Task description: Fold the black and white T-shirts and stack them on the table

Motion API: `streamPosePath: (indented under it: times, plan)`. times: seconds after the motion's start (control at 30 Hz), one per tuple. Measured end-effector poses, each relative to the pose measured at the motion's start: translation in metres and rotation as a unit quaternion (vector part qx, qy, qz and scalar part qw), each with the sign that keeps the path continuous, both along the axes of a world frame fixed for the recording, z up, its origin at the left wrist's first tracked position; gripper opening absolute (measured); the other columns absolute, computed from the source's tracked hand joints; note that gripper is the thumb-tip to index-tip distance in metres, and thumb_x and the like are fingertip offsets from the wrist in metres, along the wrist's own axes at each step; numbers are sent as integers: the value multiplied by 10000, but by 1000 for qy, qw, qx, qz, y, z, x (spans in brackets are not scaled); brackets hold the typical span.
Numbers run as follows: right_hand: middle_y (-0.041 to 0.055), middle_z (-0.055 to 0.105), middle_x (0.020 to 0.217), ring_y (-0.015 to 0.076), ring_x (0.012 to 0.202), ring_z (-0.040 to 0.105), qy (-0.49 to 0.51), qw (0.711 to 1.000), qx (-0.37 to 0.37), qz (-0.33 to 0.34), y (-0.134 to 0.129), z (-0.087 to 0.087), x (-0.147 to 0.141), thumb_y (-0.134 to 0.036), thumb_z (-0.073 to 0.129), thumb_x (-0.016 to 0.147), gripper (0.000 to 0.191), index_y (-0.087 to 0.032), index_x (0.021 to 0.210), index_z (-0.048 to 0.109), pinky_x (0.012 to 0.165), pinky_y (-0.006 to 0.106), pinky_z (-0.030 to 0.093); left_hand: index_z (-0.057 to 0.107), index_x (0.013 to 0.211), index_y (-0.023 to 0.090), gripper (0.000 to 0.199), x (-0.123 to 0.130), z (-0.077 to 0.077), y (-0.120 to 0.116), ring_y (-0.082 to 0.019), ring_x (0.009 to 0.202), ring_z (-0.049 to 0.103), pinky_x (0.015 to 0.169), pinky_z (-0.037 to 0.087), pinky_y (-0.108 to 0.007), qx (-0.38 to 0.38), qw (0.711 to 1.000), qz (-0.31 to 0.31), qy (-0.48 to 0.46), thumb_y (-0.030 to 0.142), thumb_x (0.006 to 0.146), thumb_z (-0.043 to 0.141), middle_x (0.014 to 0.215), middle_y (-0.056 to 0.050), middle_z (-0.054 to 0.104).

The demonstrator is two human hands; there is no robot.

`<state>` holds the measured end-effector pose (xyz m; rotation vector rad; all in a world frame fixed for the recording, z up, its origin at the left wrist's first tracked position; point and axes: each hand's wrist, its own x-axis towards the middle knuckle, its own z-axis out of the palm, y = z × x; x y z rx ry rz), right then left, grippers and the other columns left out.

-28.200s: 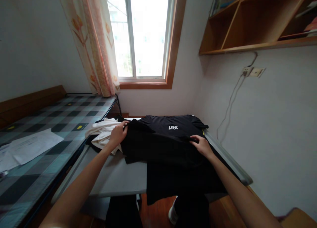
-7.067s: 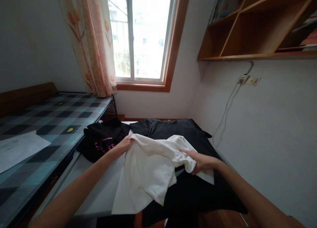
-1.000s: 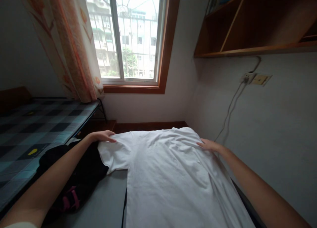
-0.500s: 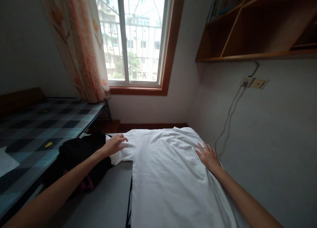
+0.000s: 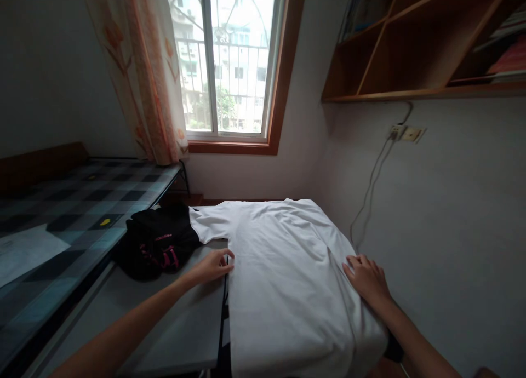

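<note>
A white T-shirt [image 5: 279,290] lies spread out in front of me, its left sleeve stretched to the side and soft creases across its middle. My left hand [image 5: 214,265] is at the shirt's left edge below the sleeve, thumb and forefinger closed on the cloth there. At the opposite side, my right hand [image 5: 367,279] has its fingers bent onto the shirt's right edge, gathering the fabric. Beside the left sleeve sits a bunched black cloth item with pink lettering [image 5: 158,241]; it is not clear what it is.
The shirt covers much of a grey tabletop [image 5: 176,323]. At the left is a bed with a checked mattress [image 5: 135,194] and a sheet of paper [image 5: 30,252]. A wall rises close on the right, with cords from a socket [image 5: 396,131] and a wooden shelf [image 5: 382,93] above.
My left hand has moved off the sleeve, down and right to the shirt's left edge. My right hand has slid down along the right side, its fingers now more bent. The view has shifted slightly.
</note>
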<state>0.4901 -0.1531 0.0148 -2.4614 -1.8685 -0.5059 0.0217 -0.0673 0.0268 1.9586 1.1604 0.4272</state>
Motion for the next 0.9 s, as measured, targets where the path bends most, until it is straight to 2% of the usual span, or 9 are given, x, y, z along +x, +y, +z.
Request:
streamPosePath:
  times: [0.1,0.27,0.4,0.5,0.63,0.7,0.8,0.83,0.9]
  plan:
    - [122,646,999,265,913,601,27,999,-26,-31,-28,6,-1,-413,382,923,367,-176,974,658,774,382,413,580,1065,158,448,1,4,-15,-131,579,548,537,389,-220,-18,999,35,-28,440,719,609,669,16,605]
    - [144,665,909,281,822,645,68,990,-78,-97,-63,5,0,-535,305,926,506,-156,847,631,707,380,428,541,1130,170,579,3,7,-40,-152,680,570,529,402,-217,-119,984,67,-115,499,669,661,762,-3,598]
    - [140,665,921,278,829,652,78,990,-77,-83,-84,5,-5,-475,343,915,410,-177,821,608,686,372,444,575,1083,155,579,8,7,-60,-128,604,524,514,395,-220,-171,978,17,-121,537,661,678,638,37,528]
    - [120,671,897,255,812,649,145,989,-3,-40,-89,9,-7,-395,359,886,309,-198,804,583,685,353,459,582,1108,157,579,15,7,-79,-99,510,473,489,372,-217,-175,980,-40,-84,507,662,696,577,75,461]
    - [102,688,781,235,769,651,334,930,154,-22,-83,9,-4,-434,372,821,304,-216,732,564,679,321,493,616,1107,180,502,27,8,-114,-82,497,396,475,303,-199,-94,993,-71,-28,364,653,728,544,97,367]
    - [95,691,728,239,733,650,408,900,147,-43,-84,7,-2,-465,457,751,289,-213,671,573,639,316,502,637,1082,185,449,30,8,-128,-80,522,361,487,290,-195,-54,995,-74,-27,320,662,724,549,92,353]
    - [73,686,661,236,671,640,494,868,47,-15,-93,4,5,-461,561,655,279,-187,651,614,591,307,498,650,1041,184,366,24,13,-139,-78,543,369,499,303,-191,-62,992,-86,-63,373,729,679,592,73,385]
    - [69,684,652,235,664,638,507,861,41,-4,-97,5,10,-459,558,653,287,-180,666,625,584,304,496,654,1018,180,354,19,17,-139,-76,548,377,501,307,-189,-68,991,-83,-81,410,749,663,611,65,396]
    - [73,681,652,237,668,636,498,862,98,-14,-106,10,25,-472,518,679,319,-176,707,632,582,303,490,657,980,174,373,5,28,-136,-73,562,383,499,306,-184,-64,989,-56,-120,476,761,652,644,53,410]
